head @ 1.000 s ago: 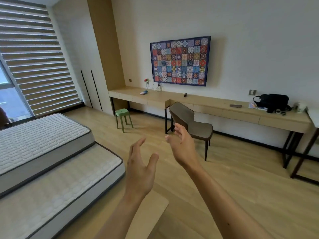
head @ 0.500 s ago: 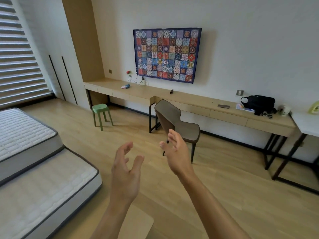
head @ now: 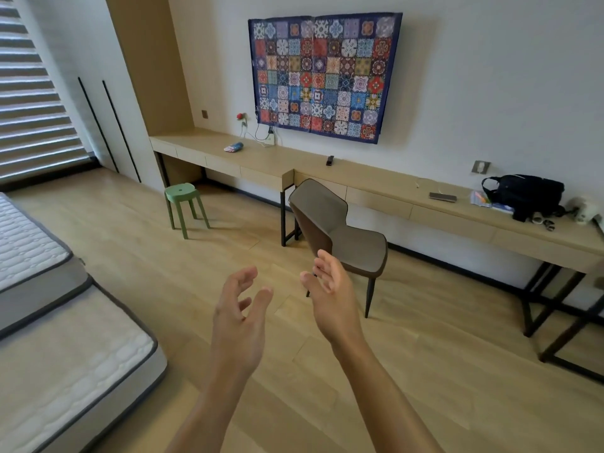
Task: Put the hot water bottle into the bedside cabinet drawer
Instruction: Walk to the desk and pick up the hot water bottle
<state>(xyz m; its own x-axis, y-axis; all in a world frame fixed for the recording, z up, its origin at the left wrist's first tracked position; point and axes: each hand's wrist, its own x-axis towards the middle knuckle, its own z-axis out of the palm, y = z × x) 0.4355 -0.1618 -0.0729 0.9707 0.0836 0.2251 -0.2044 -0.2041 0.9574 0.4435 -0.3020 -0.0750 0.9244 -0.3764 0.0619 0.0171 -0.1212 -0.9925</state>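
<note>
Both my hands are raised in front of me over the wooden floor, holding nothing. My left hand [head: 240, 318] has its fingers apart and slightly curled. My right hand [head: 333, 295] is open with the palm turned left. A small blue and pink soft thing [head: 233, 147], possibly the hot water bottle, lies far off on the long wooden desk [head: 294, 161] against the wall, near a white cable and socket. No bedside cabinet or drawer of one shows in this view.
A brown chair [head: 343, 237] stands just beyond my right hand. A green stool [head: 183, 204] sits left of it. Two stacked mattresses [head: 65, 348] fill the left. A black bag [head: 526, 194] and small items lie on the desk's right end.
The view has swung right and moved nearer the desk, so the mattresses slid left. My left fingers have curled a little; both hands stay raised and empty.
</note>
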